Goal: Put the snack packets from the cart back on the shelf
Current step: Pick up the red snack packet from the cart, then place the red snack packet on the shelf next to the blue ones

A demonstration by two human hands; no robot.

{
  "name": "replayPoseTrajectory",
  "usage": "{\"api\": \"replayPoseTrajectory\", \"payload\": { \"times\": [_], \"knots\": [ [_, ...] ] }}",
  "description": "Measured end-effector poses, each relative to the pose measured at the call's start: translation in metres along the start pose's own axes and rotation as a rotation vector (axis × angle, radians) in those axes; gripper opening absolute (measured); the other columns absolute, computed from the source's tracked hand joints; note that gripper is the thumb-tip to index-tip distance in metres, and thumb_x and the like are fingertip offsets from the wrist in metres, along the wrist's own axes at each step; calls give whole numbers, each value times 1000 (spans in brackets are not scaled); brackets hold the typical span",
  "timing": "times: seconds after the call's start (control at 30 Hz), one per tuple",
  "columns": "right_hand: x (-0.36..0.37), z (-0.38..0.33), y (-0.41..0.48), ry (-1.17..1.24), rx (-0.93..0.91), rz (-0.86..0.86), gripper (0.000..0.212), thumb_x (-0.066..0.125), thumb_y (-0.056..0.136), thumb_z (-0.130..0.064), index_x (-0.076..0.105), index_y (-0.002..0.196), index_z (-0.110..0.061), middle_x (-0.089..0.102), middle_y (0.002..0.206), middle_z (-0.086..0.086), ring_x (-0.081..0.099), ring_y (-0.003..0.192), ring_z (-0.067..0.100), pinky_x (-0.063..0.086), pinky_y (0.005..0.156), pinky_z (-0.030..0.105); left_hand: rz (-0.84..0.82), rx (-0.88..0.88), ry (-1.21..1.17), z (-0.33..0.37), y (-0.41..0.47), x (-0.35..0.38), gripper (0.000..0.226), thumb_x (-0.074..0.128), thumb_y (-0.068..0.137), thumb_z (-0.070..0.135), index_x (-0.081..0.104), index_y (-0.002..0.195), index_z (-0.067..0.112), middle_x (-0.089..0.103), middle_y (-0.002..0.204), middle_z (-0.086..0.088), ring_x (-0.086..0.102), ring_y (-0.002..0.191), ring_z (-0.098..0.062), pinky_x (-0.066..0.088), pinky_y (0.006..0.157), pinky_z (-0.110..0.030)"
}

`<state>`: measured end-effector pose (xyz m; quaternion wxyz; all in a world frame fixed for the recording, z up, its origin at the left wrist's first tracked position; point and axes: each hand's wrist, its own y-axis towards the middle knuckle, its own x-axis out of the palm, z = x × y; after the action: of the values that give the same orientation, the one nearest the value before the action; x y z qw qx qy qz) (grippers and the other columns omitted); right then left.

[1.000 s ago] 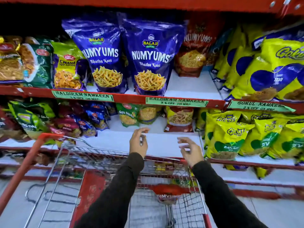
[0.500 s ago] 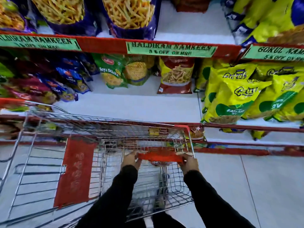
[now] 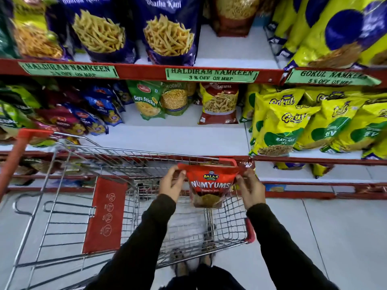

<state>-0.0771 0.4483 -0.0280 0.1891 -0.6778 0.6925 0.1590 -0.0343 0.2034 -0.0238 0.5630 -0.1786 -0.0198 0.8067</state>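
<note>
The red packet (image 3: pixel 210 185) hangs upright above the cart (image 3: pixel 146 206), its long axis vertical, gripped by its top corners; the left hand (image 3: pixel 172 184) pinches the left corner, the right hand (image 3: pixel 250 188) the right; both are equally near. The shelf (image 3: pixel 178 139) lies ahead and above, its bare white stretch straight beyond the packet; the likely move is up and forward.

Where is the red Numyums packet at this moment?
In the head view, the red Numyums packet is low and centre, held over the cart between the left hand and right hand, below the middle shelf.
</note>
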Motion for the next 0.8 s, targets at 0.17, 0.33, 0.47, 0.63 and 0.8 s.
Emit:
{"api": "replayPoseTrajectory", "payload": {
  "times": [0.17,0.33,0.47,0.63,0.8],
  "knots": [
    [-25,-58,24,223,-140,148,6,58,92,-31,57,88,-35,64,86,-7,61,84,15,50,79,29,88,172,-289,82,13,2,5,56,93,14,54,89,16,59,91,-2,56,79,-4,48,73,-7],
    [-60,-131,64,427,-291,282,14,59,91,-23,61,85,-36,64,87,-8,60,81,-2,50,78,19,141,277,-515,179,33,8,19,56,93,11,60,85,28,64,96,2,56,95,-17,53,83,-26],
    [-90,-190,108,568,-368,383,11,60,91,-12,64,90,-22,64,87,-9,59,78,-11,47,74,8,184,398,-564,255,58,16,18,59,92,13,63,106,3,61,105,-9,57,91,-11,51,79,-13],
    [-128,-253,166,647,-427,451,6,62,90,-14,65,95,-13,64,83,-9,58,69,-15,47,71,8,266,499,-605,340,90,35,30,56,93,11,59,112,-12,61,96,-7,56,75,1,47,63,-4],
    [-148,-292,220,628,-464,461,14,62,90,-13,67,98,-3,68,88,0,61,70,-13,47,69,6,291,475,-647,395,123,53,34,54,94,19,61,113,-8,68,114,-19,66,100,-29,54,94,-33]
  ]
}}
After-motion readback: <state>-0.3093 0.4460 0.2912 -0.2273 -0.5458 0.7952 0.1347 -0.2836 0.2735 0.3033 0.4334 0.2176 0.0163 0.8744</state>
